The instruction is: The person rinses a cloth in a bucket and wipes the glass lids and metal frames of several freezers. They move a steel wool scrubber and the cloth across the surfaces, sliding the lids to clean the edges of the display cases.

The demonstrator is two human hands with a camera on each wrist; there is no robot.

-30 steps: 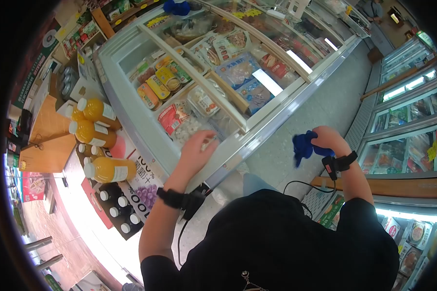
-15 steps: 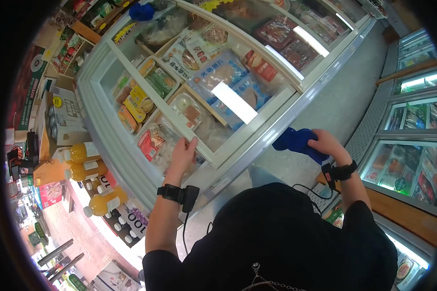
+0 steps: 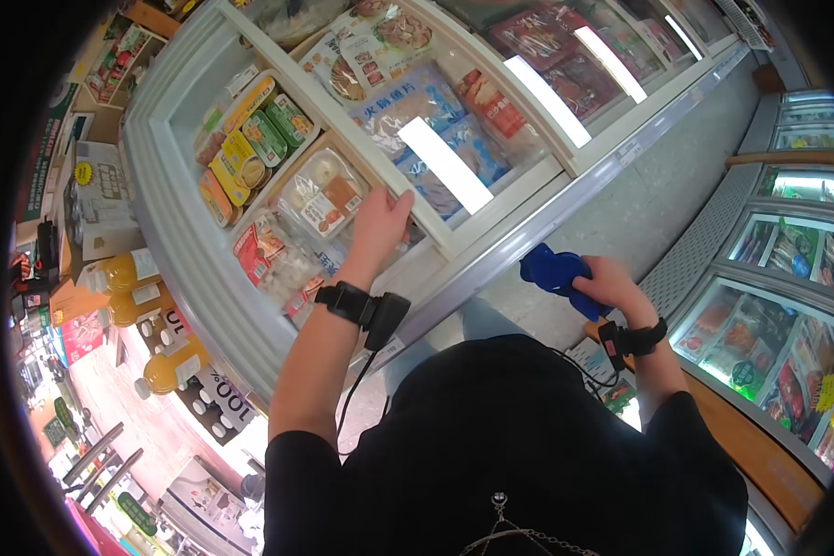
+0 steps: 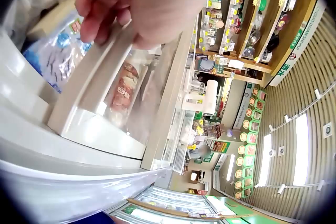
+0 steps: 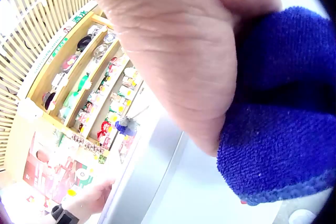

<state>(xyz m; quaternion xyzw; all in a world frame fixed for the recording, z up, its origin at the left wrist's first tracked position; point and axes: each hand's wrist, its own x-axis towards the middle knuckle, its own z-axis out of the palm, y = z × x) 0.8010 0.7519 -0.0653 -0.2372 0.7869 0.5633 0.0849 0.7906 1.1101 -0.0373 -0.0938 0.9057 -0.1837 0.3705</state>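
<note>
My left hand (image 3: 380, 227) has its fingers curled over the pale frame (image 3: 408, 199) of the freezer's sliding glass lid; the left wrist view shows the fingers (image 4: 100, 16) gripping that frame (image 4: 94, 74). Uncovered to the left of the frame are a clear pack with an orange label (image 3: 324, 199), yellow packs (image 3: 241, 167), green trays (image 3: 278, 130) and a red-and-clear bag (image 3: 269, 250). Under the glass lie blue-and-clear bags (image 3: 408, 111). My right hand (image 3: 616, 287) holds a bunched blue cloth (image 3: 556, 271) beyond the freezer's front edge, also large in the right wrist view (image 5: 283, 103).
Orange juice bottles (image 3: 171, 366) and dark bottles with white caps (image 3: 204, 405) stand left of the freezer, near a cardboard box (image 3: 107, 199). Glass-fronted fridges (image 3: 769, 343) line the right side. The freezer's front rail (image 3: 519, 241) runs between my hands and the goods.
My left hand has moved from over the bagged goods onto the lid frame. The frame has slid rightward, uncovering the green trays and the orange-labelled pack. The blue cloth stays in my right hand.
</note>
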